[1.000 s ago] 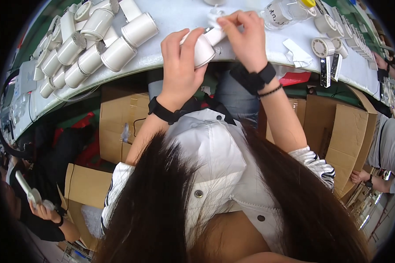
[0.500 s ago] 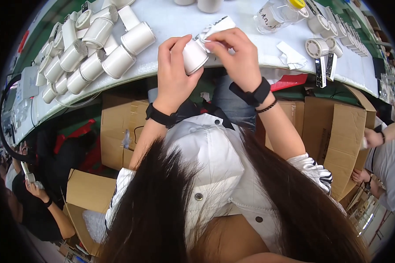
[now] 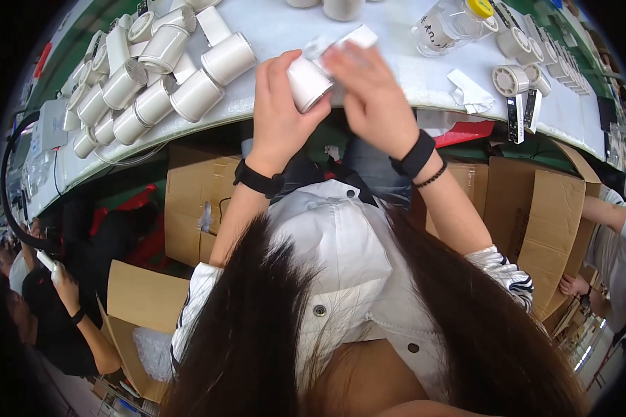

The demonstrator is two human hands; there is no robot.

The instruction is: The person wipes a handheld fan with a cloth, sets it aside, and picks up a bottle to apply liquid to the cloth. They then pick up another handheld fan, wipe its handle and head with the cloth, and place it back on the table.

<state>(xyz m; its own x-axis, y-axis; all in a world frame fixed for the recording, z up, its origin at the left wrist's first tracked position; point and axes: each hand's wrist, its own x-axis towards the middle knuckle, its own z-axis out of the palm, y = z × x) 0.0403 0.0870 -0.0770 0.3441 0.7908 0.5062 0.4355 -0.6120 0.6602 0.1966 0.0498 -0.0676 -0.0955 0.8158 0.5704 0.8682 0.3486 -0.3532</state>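
Midway, seemingly: left hand (image 3: 279, 115) grips a white cylinder (image 3: 308, 82) while right hand (image 3: 372, 94) presses a white wrap (image 3: 355, 36) on it; finished cylinders (image 3: 156, 83) pile left.

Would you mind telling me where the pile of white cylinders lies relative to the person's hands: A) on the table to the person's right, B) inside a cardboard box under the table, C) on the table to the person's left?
C: the white cylinders lie heaped on the table left of the left hand, which holds another white cylinder with the right hand.

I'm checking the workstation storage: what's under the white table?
Under the white table: open cardboard boxes, plus something red. The person's arms and torso cover the middle.
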